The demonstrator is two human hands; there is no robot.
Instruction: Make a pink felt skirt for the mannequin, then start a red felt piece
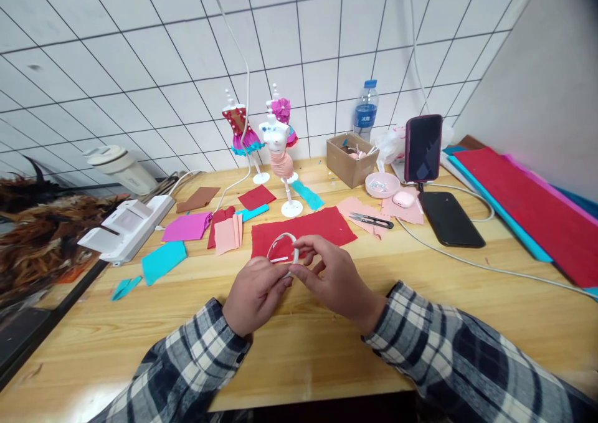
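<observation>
Between my hands, above the table's front half, is a thin white ring that looks like a narrow roll of tape (296,253). My left hand (256,291) is closed on its lower edge, and my right hand (332,275) pinches its right side with thumb and fingers. Behind it lies a red crepe paper sheet (322,227) with a short white strip (280,259) near its front edge. Just beyond the sheet stands a small white mannequin (275,135) with pink crepe paper wrapped around its waist and hips.
Two dressed mannequins (240,130) stand behind. To the left are turquoise paper (163,261), magenta paper (185,227) and a white power strip (135,227). On the right are thread snips (374,220), a cardboard box (346,161), a pink bowl (380,186), phones (452,218) and stacked coloured sheets (527,205).
</observation>
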